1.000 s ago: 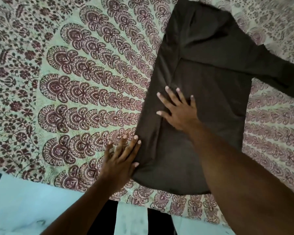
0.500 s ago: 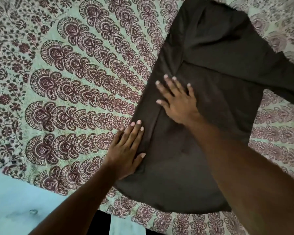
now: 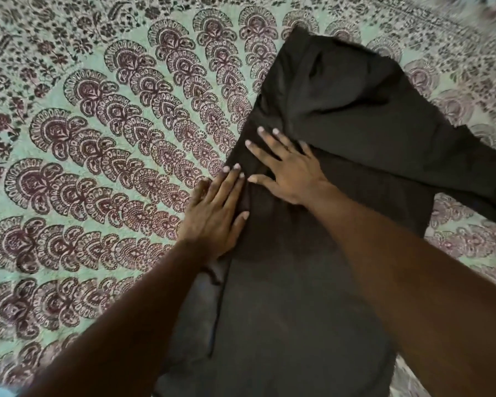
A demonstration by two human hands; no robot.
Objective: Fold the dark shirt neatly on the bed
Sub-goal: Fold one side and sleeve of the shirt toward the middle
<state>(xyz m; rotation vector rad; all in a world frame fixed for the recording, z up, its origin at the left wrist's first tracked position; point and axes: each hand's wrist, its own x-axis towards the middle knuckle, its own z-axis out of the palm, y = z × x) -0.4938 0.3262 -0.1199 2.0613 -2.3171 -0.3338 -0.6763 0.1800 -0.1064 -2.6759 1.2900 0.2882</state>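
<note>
A bedspread (image 3: 103,173) printed with maroon fan-shaped motifs on a pale green ground covers the bed and fills nearly the whole view, its pattern running out to small flowers near the top and left edges. The dark shirt (image 3: 341,116) lies on it right of centre, stretching from the upper middle down to the bottom edge of the picture, with one sleeve (image 3: 476,179) trailing off toward the right edge. A long fold line runs down the shirt's left side, where a strip of cloth is turned over onto the body.

The left hand (image 3: 215,216) lies flat across that folded left edge, fingers straight and held close together, the fingertips on the dark cloth and the outer side of the hand over the bedspread. The right hand (image 3: 287,170) rests just beside it, palm down on the shirt with its fingers fanned apart, thumb tip almost touching the left hand's fingers. Neither hand curls around any fabric; both press down flat.

The cloth above the right hand shows soft creases (the upper part seems to be the shoulder area, though the dark fabric and blur make that hard to confirm). Both bare forearms reach in from the bottom of the frame.
</note>
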